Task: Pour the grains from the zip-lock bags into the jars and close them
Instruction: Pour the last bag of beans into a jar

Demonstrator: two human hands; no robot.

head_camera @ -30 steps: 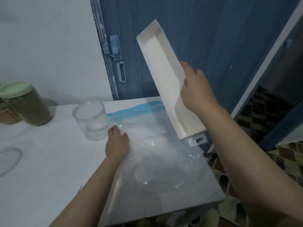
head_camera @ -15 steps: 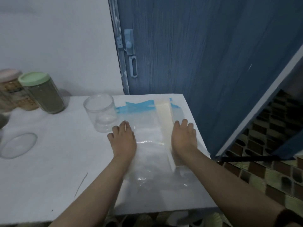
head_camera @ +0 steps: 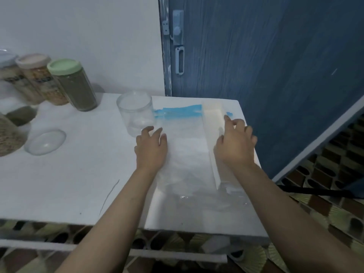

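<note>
Both hands lay with fingers loose on the zip-lock bag [head_camera: 187, 146] at the table's [head_camera: 69, 184] far right corner: left hand [head_camera: 150, 147], right hand [head_camera: 235, 146]. Holding nothing, they seemed between pours; next came gripping the bag beside the empty jar [head_camera: 136, 113].

Far-left jar [head_camera: 6, 73] cut by left frame edge. Basket-like object [head_camera: 8, 137] at left edge only partly in frame. Jar labels [head_camera: 42, 79] too blurred to read. Right hand [head_camera: 235, 143] covers part of white tray [head_camera: 213, 123]. Bag [head_camera: 187, 154] contents indistinct.
</note>
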